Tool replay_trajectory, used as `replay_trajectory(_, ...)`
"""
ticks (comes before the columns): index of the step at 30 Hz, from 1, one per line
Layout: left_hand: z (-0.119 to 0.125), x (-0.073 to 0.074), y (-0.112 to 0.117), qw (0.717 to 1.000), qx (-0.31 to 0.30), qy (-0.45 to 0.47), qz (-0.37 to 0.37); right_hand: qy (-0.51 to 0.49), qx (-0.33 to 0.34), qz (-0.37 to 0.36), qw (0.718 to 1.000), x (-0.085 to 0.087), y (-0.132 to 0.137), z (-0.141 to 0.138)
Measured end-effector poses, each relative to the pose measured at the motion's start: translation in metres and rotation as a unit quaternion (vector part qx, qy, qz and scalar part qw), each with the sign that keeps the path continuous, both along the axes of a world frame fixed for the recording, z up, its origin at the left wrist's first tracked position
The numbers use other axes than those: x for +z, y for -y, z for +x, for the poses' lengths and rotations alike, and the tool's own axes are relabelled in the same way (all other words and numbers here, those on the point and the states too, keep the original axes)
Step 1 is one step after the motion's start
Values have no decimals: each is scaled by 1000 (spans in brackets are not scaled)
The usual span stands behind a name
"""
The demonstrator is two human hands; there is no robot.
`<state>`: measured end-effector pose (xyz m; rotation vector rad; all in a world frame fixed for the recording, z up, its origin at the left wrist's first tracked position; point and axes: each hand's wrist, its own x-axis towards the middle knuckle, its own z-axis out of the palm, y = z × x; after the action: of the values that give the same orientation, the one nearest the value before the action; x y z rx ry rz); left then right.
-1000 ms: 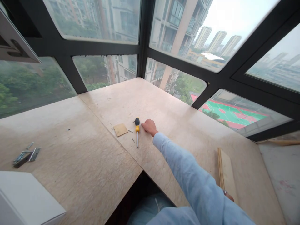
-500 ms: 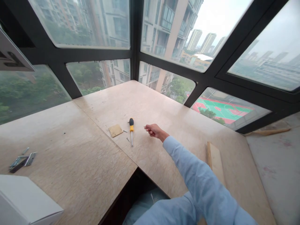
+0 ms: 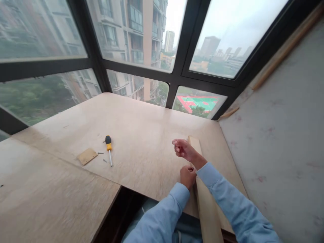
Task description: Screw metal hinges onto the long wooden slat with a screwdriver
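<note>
My right hand (image 3: 184,149) is closed in a pinch above the far part of a long wooden board (image 3: 208,209). A small, thin metal piece that looks like a screw (image 3: 174,145) shows at its fingertips. Just below it my left hand (image 3: 187,177) is closed at the board's left edge and seems to grip it; its fingertips are partly hidden. To the left lies a screwdriver (image 3: 108,147) with a black and yellow handle. Two loose screws (image 3: 105,160) and a small square wooden piece (image 3: 87,156) with holes are beside it.
The pale countertop (image 3: 141,135) runs to the dark window frames (image 3: 136,76). Its front edge has a dark corner gap (image 3: 111,216) above my legs. A wall (image 3: 283,145) stands on the right, with a strip of loose trim (image 3: 229,113) at its base.
My view has turned right. My right hand has moved right, over the board, still pinching the small piece. My left hand has come into view at the board.
</note>
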<state>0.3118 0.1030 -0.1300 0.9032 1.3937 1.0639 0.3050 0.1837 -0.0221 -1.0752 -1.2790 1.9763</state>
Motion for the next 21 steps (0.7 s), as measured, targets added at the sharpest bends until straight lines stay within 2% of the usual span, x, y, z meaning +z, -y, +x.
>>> replay_trajectory(3, 1, -7, 0, 999, -5, -50, 9, 19, -120, 47, 991, -12, 18, 59)
replay_trajectory(6, -1, -9, -1, 999, -21, -39, 14, 53, -217, 70, 972, -36, 42, 105)
replay_trajectory(8, -3, -9, -1, 999, -26, -13, 14, 73, -262, 78, 959, -54, 58, 125)
replay_trajectory(11, -5, -9, -1, 999, -34, -4, 12, 90, -309, 97, 942, -75, 72, 140)
replay_trajectory(14, -6, -10, -1, 999, -46, -4, 10, 108, -319, 139, 931, -87, 77, 141)
replay_trajectory(18, -7, -9, 1, 999, -37, 5, 6, 166, -256, 243, 921, -96, 78, 136)
replay_trajectory(21, -7, -6, 2, 1000, -28, 12, 3, 233, -221, 312, 894, -101, 78, 134)
